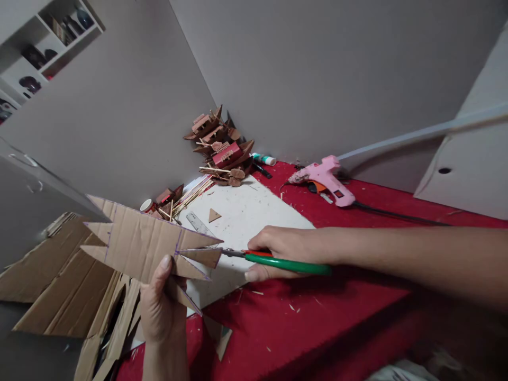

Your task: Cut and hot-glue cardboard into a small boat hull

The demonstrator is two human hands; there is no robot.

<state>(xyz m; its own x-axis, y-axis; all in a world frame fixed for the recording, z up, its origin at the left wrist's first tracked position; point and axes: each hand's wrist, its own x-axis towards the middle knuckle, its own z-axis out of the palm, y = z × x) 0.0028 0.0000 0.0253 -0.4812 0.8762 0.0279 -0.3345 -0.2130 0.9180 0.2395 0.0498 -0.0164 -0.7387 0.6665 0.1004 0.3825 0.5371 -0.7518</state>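
My left hand (162,301) grips a piece of corrugated cardboard (138,238) from below, thumb on its front face. Pointed tips stick out at both ends of this piece, and purple pen lines run along its edges. In my right hand (281,246) is a pair of scissors (293,264) with green and red handles. Their blades reach the cardboard's right end, between its pointed tips, beside a narrow triangular flap (204,256). How far apart the blades stand is hard to make out.
Beyond my hands lie a white board (254,206), a metal ruler (198,222) and a cardboard triangle (214,215). Small model boats (226,148) crowd the corner. A pink glue gun (325,177) rests on the red cloth (381,201). Larger cardboard sheets (59,275) stand at left.
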